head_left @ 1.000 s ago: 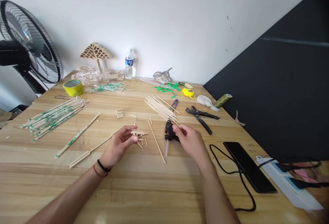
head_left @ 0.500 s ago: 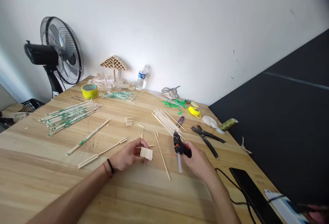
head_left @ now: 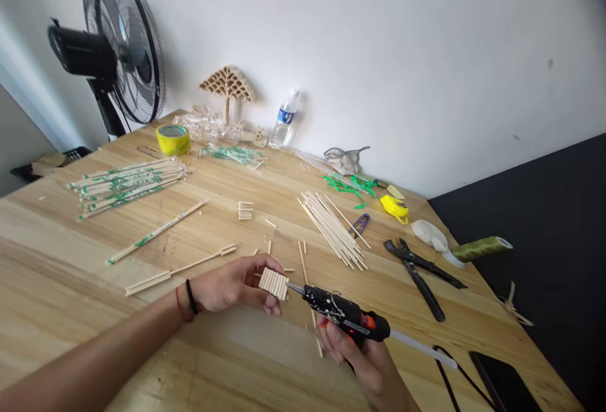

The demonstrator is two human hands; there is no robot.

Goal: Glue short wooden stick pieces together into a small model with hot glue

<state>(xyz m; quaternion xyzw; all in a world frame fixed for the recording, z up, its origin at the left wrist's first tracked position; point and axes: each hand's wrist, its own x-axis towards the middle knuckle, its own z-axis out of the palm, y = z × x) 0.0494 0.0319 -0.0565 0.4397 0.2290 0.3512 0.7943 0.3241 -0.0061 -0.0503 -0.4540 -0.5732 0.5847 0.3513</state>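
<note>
Between the fingers of my left hand [head_left: 241, 286] is a small panel of short wooden sticks [head_left: 273, 283] laid side by side. My right hand [head_left: 357, 355] is closed around the handle of a black glue gun [head_left: 345, 312], whose metal nozzle points left and meets, or nearly meets, the panel's right edge. A translucent glue stick [head_left: 421, 347] juts from the gun's back end. Under and beside the gun lies a long thin stick [head_left: 305, 273]. Beyond my hands sits another small piece made of short sticks [head_left: 245, 211].
Bare sticks [head_left: 331, 229] lie in a pile, with pliers [head_left: 421, 273] to their right. Wrapped chopsticks [head_left: 127, 185] and yellow tape [head_left: 173, 139] are at left. A bottle [head_left: 284, 120] and stick tree [head_left: 227, 87] stand by the wall. A phone [head_left: 504, 380] and cord lie front right.
My right hand has brought the glue gun left and turned it, so its nozzle is now at the panel. My left hand still holds the panel. The camera view has shifted.
</note>
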